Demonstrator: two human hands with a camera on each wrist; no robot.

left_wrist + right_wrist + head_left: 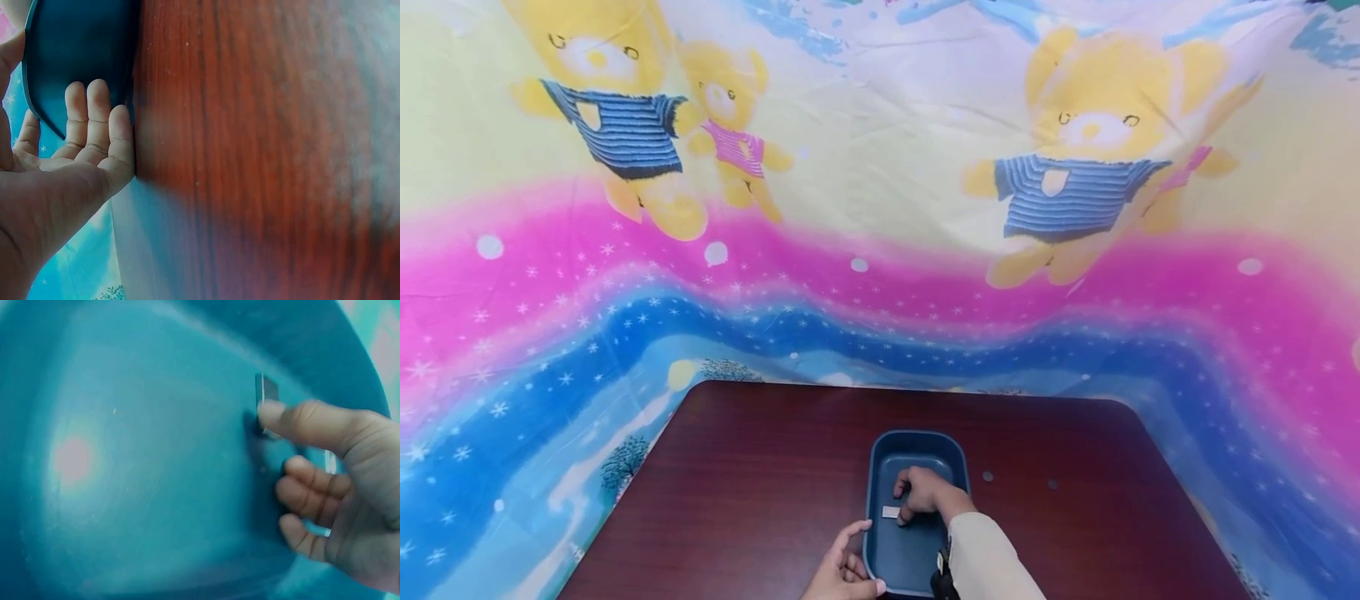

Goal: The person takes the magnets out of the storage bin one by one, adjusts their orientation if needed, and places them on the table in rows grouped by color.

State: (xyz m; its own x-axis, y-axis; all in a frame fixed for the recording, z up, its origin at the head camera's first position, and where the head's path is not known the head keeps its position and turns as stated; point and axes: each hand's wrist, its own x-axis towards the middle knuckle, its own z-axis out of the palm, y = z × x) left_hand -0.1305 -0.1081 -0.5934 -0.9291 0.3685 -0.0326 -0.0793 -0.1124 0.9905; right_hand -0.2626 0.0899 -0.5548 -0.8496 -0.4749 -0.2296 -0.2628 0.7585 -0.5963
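A dark blue-green tray point(917, 446) with raised walls and rounded corners rests on the table. My left hand point(842, 571) lies at its near left corner, with thumb and index finger touching the outside; the other fingers point(99, 119) are loosely bent beside the wall. Inside the tray, my right hand point(925, 492) reaches down and pinches a small flat rectangular piece point(269, 390), dark with a pale edge. The thumb is on it, while the index finger is mostly hidden. A small white rectangle point(891, 512) shows in the tray beside this hand.
Two small round discs, a nearer-to-tray one point(988, 476) and a farther one point(1052, 484), lie right of the tray on the dark red-brown wooden table point(760, 467). Behind the table hangs a bear-patterned cloth point(865, 208). A pale sleeve point(988, 554) crosses the tray's right wall.
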